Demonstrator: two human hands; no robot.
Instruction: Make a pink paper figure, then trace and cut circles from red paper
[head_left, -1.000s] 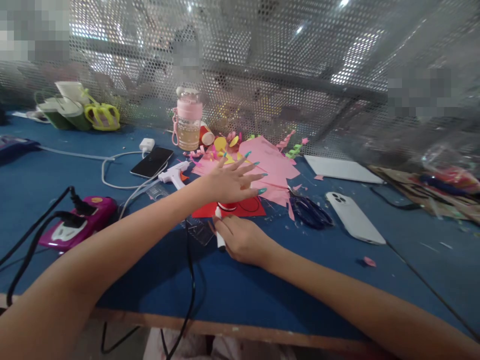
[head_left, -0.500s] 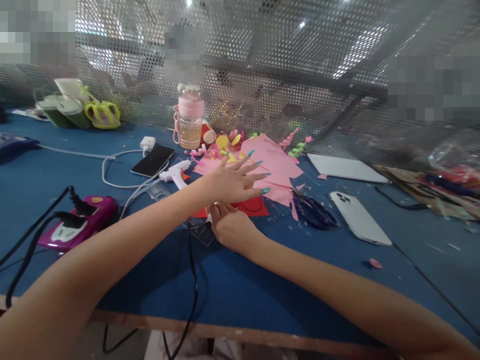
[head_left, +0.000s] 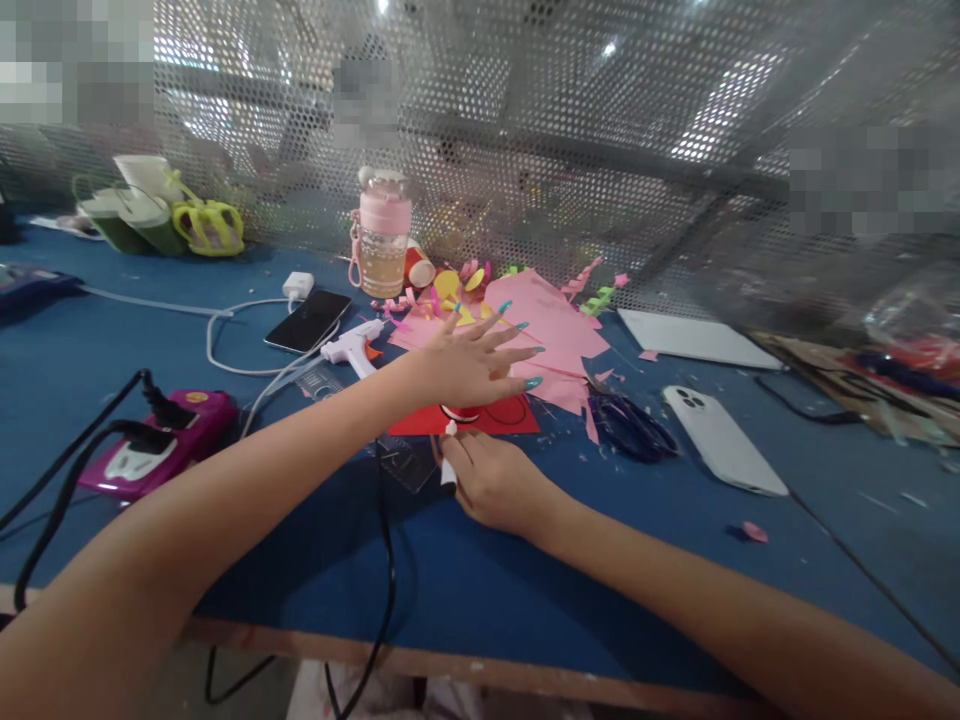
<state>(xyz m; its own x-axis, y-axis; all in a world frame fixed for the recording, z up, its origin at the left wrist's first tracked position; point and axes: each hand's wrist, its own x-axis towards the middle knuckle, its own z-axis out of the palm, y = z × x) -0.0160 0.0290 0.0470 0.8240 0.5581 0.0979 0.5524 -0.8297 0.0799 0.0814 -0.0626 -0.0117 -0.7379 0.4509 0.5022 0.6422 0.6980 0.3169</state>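
My left hand [head_left: 480, 362] is spread flat, palm down, over a red sheet [head_left: 517, 414] with dark curved lines drawn on it. Part of a round white-edged thing shows on the sheet below that palm; the rest is hidden. Nearer the table's front edge, my right hand [head_left: 491, 475] pinches a white marker [head_left: 448, 470] with a dark end, close to the sheet's lower edge. Pink paper sheets [head_left: 544, 325] lie just beyond my left fingertips. A clear ruler or stencil [head_left: 409, 462] rests left of my right hand.
A white glue gun [head_left: 352, 345], black phone [head_left: 309, 320] and purple power strip [head_left: 161, 445] are on the left. Dark blue scissors [head_left: 634, 425] and a white phone [head_left: 724, 440] lie right. A pink-lidded bottle [head_left: 384, 240] stands behind. A black cable [head_left: 386, 540] crosses the front edge.
My right hand has moved slightly right and toward the front edge, out from beside my left wrist, and the white marker now shows more fully. My left hand has stayed spread in place.
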